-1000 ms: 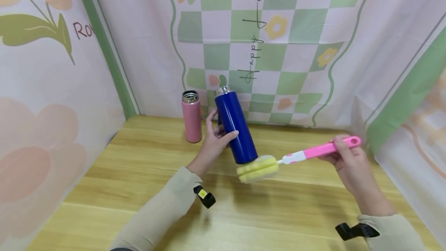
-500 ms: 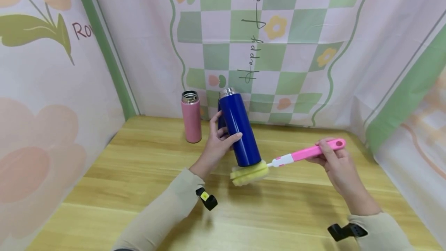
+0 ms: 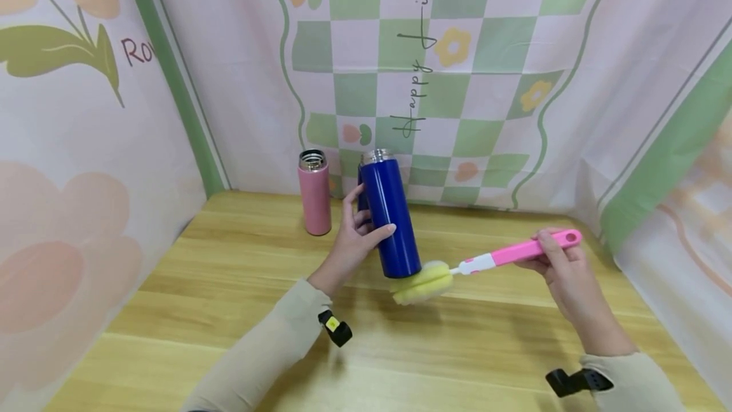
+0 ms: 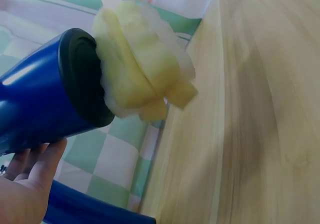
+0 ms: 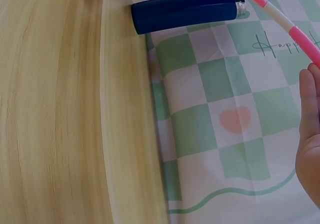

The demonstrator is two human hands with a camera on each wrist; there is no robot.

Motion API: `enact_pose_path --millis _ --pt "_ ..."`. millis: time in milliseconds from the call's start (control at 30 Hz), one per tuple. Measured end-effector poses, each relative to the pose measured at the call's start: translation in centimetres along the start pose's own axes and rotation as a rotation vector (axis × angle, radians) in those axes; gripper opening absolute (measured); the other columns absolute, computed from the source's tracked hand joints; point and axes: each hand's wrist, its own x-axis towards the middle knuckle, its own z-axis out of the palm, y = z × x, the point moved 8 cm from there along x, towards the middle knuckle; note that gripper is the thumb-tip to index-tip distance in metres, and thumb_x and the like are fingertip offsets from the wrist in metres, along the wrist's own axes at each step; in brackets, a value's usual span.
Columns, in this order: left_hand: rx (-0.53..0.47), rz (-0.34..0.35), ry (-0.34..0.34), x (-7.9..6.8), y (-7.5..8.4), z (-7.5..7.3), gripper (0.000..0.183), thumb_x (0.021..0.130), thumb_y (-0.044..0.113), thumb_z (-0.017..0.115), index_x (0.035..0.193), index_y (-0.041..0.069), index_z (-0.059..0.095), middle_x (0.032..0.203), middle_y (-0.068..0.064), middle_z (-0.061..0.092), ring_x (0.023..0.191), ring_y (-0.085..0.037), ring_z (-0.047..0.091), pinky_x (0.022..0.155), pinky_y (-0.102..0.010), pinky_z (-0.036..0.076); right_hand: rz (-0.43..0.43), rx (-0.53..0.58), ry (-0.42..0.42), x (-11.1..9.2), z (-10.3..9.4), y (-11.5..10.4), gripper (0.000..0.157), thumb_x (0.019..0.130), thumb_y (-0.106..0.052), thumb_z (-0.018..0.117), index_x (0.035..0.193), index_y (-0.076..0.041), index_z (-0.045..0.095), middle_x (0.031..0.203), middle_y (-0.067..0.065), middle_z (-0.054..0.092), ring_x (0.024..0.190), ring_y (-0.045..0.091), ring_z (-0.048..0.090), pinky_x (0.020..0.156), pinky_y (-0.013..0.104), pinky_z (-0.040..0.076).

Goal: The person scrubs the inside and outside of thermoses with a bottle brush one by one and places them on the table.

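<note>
My left hand (image 3: 349, 243) grips a glossy blue thermos bottle (image 3: 391, 215) around its body, tilted and raised off the table, its steel mouth uncapped at the top. In the left wrist view the bottle's dark base (image 4: 85, 79) faces a yellow sponge bottle brush (image 4: 137, 59), whose head lies against it. My right hand (image 3: 574, 278) holds that brush by its pink handle (image 3: 528, 251), near the end with the hole. The right wrist view catches part of my right hand (image 5: 310, 134) at its edge and the brush's white and pink shaft (image 5: 277, 16).
A pink bottle (image 3: 316, 202), lidless, stands upright toward the back left of the wooden table (image 3: 229, 272). Behind the held bottle is a second, darker blue bottle (image 5: 185, 11), mostly hidden in the head view. A checked cloth (image 3: 400, 49) hangs along the back edge.
The brush head moved left beneath the blue bottle's base, then back to the right. The bottle has shifted slightly and stands a little more upright and lower.
</note>
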Motion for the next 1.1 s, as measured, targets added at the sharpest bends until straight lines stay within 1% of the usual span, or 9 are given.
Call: enact_pose_path --millis 233,367,500,667,833,967,1100 --pt "0.049 0.025 0.008 -0.2 0.3 -0.2 0.088 0.089 0.023 0.078 0.149 0.051 0.019 0.134 -0.014 0.055 0.117 -0.033 0.06 0.095 -0.051 0.05 -0.003 0.065 -0.017 -0.2 -0.2 -0.4 0.021 0.107 0.0 0.037 0.106 0.008 0.057 0.095 0.014 0.066 0.089 0.022 0.072 0.08 0.031 0.056" --pt "0.056 0.041 0.02 -0.2 0.5 -0.2 0.088 0.088 0.022 0.078 0.149 0.05 0.02 0.134 -0.014 0.054 0.116 -0.032 0.06 0.095 -0.051 0.05 -0.018 0.11 -0.038 -0.2 0.1 -0.5 0.022 0.107 0.003 0.035 0.106 0.01 0.055 0.096 0.015 0.065 0.089 0.023 0.072 0.08 0.031 0.056" --pt "0.057 0.06 0.026 -0.2 0.7 -0.2 0.09 0.088 0.019 0.078 0.15 0.047 0.019 0.134 -0.015 0.054 0.117 -0.032 0.06 0.096 -0.05 0.049 -0.03 0.158 -0.065 -0.3 0.5 -0.4 0.024 0.106 0.005 0.033 0.106 0.009 0.057 0.097 0.017 0.065 0.09 0.025 0.072 0.081 0.033 0.056" --pt "0.069 0.065 0.032 -0.2 1.0 -0.1 0.091 0.089 0.017 0.077 0.152 0.044 0.017 0.135 -0.015 0.053 0.118 -0.032 0.059 0.098 -0.05 0.048 -0.027 0.156 -0.062 -0.2 0.9 -0.2 0.026 0.107 0.004 0.033 0.106 0.008 0.059 0.096 0.017 0.067 0.09 0.024 0.072 0.082 0.032 0.056" --pt "0.079 0.076 0.031 -0.2 1.2 -0.1 0.091 0.089 0.016 0.077 0.152 0.042 0.016 0.136 -0.015 0.052 0.119 -0.031 0.058 0.099 -0.05 0.047 -0.016 0.15 -0.059 0.0 1.4 0.2 0.025 0.107 0.003 0.035 0.105 0.007 0.06 0.095 0.015 0.066 0.089 0.023 0.071 0.081 0.031 0.056" --pt "0.082 0.084 0.039 -0.2 1.3 -0.1 0.09 0.089 0.018 0.076 0.151 0.043 0.015 0.136 -0.015 0.052 0.119 -0.031 0.058 0.1 -0.05 0.047 -0.016 0.145 -0.062 0.1 1.9 0.5 0.026 0.107 0.002 0.035 0.105 0.006 0.06 0.094 0.015 0.066 0.089 0.022 0.071 0.081 0.031 0.057" --pt "0.062 0.075 0.056 -0.2 1.4 -0.1 0.091 0.089 0.02 0.076 0.151 0.045 0.014 0.135 -0.015 0.051 0.119 -0.03 0.057 0.1 -0.049 0.047 -0.017 0.139 -0.059 0.1 2.4 0.8 0.024 0.107 0.001 0.037 0.105 0.009 0.059 0.094 0.015 0.067 0.088 0.022 0.072 0.08 0.031 0.057"
